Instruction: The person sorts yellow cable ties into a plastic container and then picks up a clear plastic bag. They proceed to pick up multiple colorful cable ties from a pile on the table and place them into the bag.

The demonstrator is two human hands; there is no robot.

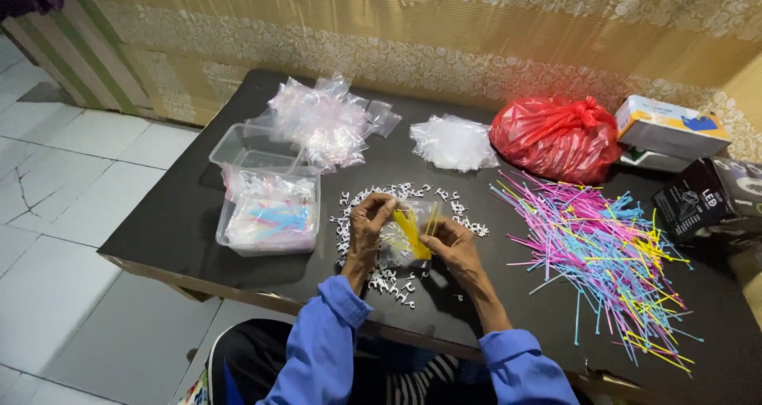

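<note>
My left hand and my right hand together hold a small clear plastic bag with a bundle of yellow cable ties in it, just above the black table. The left fingers pinch the bag's upper left edge. The right fingers grip the bag and the ties from the right. Under and around both hands lie several small white clips scattered on the table. A big loose heap of pink, blue and yellow cable ties spreads to the right of my right hand.
A clear plastic tub with filled bags stands left of the hands, another tub behind it. Heaps of empty clear bags, a white-filled bag, a red plastic bag and boxes line the back and right. A tiled floor lies left.
</note>
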